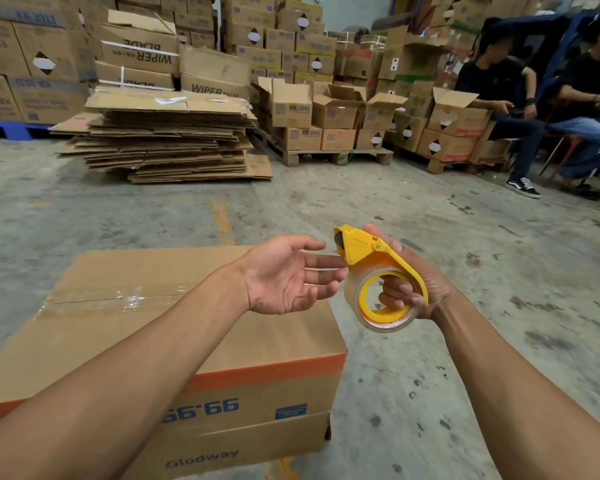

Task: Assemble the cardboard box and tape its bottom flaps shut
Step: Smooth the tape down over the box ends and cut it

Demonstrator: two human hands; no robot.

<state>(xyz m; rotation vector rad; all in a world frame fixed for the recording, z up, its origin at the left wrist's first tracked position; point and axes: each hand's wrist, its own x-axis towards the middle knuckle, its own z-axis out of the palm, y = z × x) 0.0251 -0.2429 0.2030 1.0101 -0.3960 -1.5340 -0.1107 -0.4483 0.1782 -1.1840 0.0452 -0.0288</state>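
I am gripping the dispenser (383, 271) in my right hand (420, 278); my spread left hand (284, 275) is nearer the box (146, 306), lying low and left.

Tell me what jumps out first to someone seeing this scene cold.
The bright yellow tape dispenser with its clear roll, gripped in the right hand at centre right, draws the eye first, with the open left hand reaching toward it. Below the hands sits the cardboard box, upside down, clear tape along its seam. Behind, a stack of flattened cartons lies on the concrete floor.
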